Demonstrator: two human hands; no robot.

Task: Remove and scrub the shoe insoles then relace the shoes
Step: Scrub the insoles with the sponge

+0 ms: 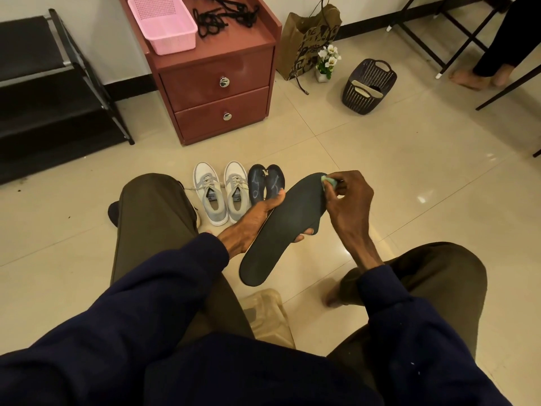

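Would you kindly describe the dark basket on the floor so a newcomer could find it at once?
Start at the reddish two-drawer cabinet against the wall; right of it stand a paper bag and a pot of white flowers. Right of the flowers sits the dark basket, holding pale insoles, unlike the pink basket atop the cabinet.
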